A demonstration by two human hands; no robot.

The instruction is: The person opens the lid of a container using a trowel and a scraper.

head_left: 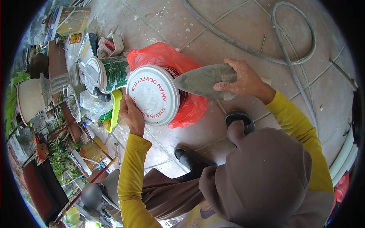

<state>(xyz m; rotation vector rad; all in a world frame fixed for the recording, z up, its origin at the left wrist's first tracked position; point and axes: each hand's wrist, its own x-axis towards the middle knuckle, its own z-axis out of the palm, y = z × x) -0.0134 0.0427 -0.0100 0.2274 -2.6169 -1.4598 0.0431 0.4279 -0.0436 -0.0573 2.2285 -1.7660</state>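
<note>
L hand (132, 116), part-curled, touches the white lid (150, 89) at 8 o'clock, grip unclear; R hand (243, 78) grasps the trowel (201, 79), tip nr. 2 o'clock. Lid's between hands, atop tub (172, 71). Tip could skid toward L hand if tub wobbles.

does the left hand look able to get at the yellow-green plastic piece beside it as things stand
Probably yes: the yellow-green plastic piece appears right next to the left hand, with nothing visible between them, though it holds the white lid and would likely need to let go first.
</note>
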